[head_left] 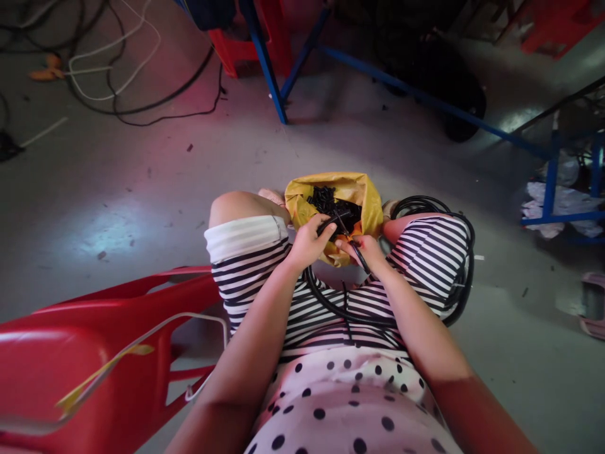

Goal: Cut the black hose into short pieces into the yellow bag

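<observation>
- Left hand [309, 243]: fingers curled tight around the end of the black corrugated tube [331, 304], at the bag's mouth.
- Right hand [367, 250]: fingers closed, pinching the thin black wire [353, 246] just beside the tube end; the wire tip points to 11 o'clock, towards the left hand's grip.
- Both hands are just at 12 o'clock of frame centre, nearly touching, over the lap.
- Yellow bag [371, 203]: sits between the knees, at 12 o'clock of the hands, mouth open and rim rolled down.
- In the bag: a heap of small black pieces [326, 198], shape too small to tell.
- The tube runs from the left hand down across the striped shorts, then curves to 3 o'clock into the tube coil [466, 280] hanging round the right knee.
- Red plastic chair [94, 353] at 8 o'clock, with a white cable [161, 326] lying over it.
- Blue metal frame [269, 69] at 12 o'clock; loose floor cables [118, 82] at 10 o'clock.
</observation>
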The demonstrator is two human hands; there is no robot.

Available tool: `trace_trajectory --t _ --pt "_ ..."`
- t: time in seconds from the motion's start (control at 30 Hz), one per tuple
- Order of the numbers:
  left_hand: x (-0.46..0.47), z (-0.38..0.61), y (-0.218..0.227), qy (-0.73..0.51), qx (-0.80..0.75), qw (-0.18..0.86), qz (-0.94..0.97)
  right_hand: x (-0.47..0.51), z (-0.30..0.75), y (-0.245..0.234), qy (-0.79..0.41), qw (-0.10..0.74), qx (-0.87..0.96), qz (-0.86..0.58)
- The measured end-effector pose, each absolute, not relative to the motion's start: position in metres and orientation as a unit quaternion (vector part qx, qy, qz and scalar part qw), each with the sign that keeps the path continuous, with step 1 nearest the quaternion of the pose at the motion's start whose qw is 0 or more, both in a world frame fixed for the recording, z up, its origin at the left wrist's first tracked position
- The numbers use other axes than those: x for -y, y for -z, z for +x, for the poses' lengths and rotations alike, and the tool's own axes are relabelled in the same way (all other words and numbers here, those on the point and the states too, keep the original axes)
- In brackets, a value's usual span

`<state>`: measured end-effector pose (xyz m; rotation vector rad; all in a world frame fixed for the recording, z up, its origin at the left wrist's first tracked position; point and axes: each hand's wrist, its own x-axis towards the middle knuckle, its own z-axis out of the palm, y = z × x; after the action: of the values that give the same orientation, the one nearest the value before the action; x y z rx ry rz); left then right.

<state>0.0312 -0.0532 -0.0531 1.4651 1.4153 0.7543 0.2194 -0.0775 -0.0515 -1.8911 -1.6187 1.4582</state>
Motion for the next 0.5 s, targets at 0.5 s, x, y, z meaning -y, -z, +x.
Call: trace_trajectory --t 0.5 --pt "0.0533 0.0286 0.0565 -0.221 -0.519 0.465 0.682 0.0783 0.2224 0.0505 -0.543 0.117 0.551 -0.623"
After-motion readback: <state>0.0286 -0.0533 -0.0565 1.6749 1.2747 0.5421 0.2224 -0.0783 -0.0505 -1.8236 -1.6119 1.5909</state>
